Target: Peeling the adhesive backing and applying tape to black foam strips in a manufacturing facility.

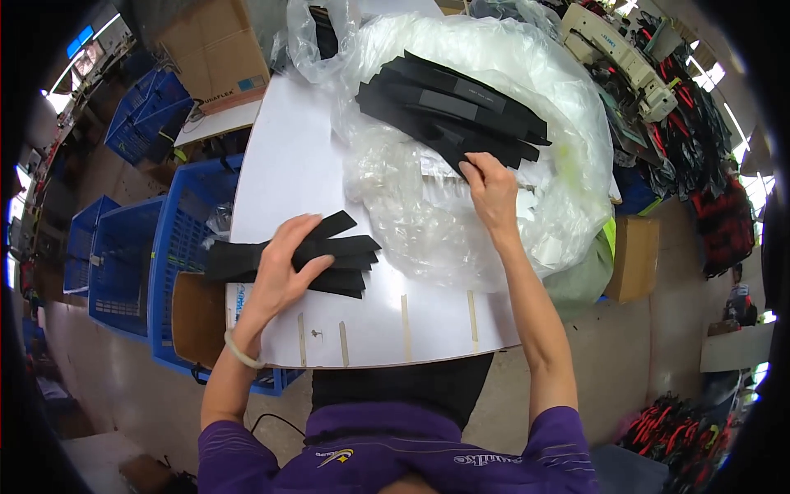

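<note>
My left hand (285, 267) rests on a fanned bunch of black fabric strips (346, 249) at the table's left side, its fingers stretched out and the thumb apart. Some strips stick out past the table's left edge, over a cardboard box. My right hand (492, 188) pinches the near end of a black strip (448, 151) between thumb and fingers. That strip runs up into a larger pile of black strips (444, 103), some with grey patches. This pile lies on a big clear plastic bag (411, 218), which spreads over the table's far and right part.
The white table (288, 165) has several tape strips (404, 329) along its near edge. Below its left edge stand an open cardboard box (197, 317) and a blue plastic crate (177, 247). A sewing machine (617, 58) is at the far right, a brown carton (635, 259) at the right.
</note>
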A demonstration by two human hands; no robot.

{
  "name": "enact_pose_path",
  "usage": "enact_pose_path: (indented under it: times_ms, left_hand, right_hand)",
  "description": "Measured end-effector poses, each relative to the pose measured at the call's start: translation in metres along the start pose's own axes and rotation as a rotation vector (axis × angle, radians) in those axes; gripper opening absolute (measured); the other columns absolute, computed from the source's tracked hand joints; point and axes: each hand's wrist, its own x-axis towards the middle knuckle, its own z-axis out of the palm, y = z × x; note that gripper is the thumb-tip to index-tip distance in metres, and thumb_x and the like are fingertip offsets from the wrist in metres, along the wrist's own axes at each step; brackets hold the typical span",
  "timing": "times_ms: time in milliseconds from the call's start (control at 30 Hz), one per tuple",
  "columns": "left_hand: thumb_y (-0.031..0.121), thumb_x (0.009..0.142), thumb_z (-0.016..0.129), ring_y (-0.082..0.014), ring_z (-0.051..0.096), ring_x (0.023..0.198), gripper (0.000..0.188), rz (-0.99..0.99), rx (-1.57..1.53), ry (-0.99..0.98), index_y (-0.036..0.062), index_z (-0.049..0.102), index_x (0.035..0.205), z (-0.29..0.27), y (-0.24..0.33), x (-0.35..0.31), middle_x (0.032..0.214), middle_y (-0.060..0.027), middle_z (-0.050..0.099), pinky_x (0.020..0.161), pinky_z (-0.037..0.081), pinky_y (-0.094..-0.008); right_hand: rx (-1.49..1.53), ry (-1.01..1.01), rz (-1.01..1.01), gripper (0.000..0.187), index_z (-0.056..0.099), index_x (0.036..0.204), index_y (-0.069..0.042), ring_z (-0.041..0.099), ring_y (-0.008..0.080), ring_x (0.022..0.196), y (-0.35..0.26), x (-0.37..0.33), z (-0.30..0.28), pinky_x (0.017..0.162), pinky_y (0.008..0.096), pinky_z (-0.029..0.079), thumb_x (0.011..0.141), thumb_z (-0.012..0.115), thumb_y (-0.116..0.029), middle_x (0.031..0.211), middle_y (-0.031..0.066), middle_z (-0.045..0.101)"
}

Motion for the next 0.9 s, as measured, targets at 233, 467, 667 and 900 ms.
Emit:
enact_pose_path:
  times_ms: [233,467,667,900]
  left_hand:
    - [0.013,0.093,0.061,-0.0207,0.059,0.111,0.037,-0.151,-1.417,0.115,-0.0078,0.055,0.123,0.085,0.072,0.064,0.117,-0.0175,0.063,0.099,0.044,-0.0324]
    - [0.014,0.094,0.059,-0.0167,0.068,0.077,0.022,-0.198,-1.216,0.282,-0.0072,0.063,0.100,0.112,0.086,0.052,0.092,-0.0150,0.070,0.074,0.055,-0.0291]
    - [0.023,0.101,0.046,-0.0272,0.068,0.088,0.031,-0.442,-1.554,0.185,-0.0050,0.054,0.112,0.121,0.096,0.056,0.108,-0.0215,0.064,0.080,0.056,-0.0379]
    - [0.026,0.102,0.045,-0.0162,0.054,0.063,0.026,-0.437,-1.664,0.294,0.0009,0.050,0.102,0.141,0.097,0.054,0.071,-0.0045,0.053,0.071,0.053,-0.0363]
  right_hand:
    - [0.571,-0.487,0.249,0.022,0.066,0.107,0.004,0.054,0.0049,0.072,-0.081,-0.030,-0.063,0.065,0.0204,0.044,0.092,0.061,-0.012,0.078,0.0006,0.064]
    - [0.692,-0.385,0.490,0.010,0.063,0.080,0.000,0.049,0.0017,0.062,-0.076,-0.079,-0.068,0.054,0.0179,0.037,0.082,0.072,-0.004,0.070,-0.0008,0.061]
    - [0.720,-0.382,0.562,0.014,0.065,0.082,0.003,0.051,0.0037,0.062,-0.062,-0.093,-0.063,0.056,0.0205,0.040,0.086,0.068,-0.010,0.066,0.0010,0.061]
    - [0.462,-0.083,0.395,0.007,0.065,0.088,0.003,0.054,0.0066,0.065,-0.073,-0.121,-0.045,0.062,0.0233,0.045,0.083,0.068,0.001,0.073,0.0025,0.063]
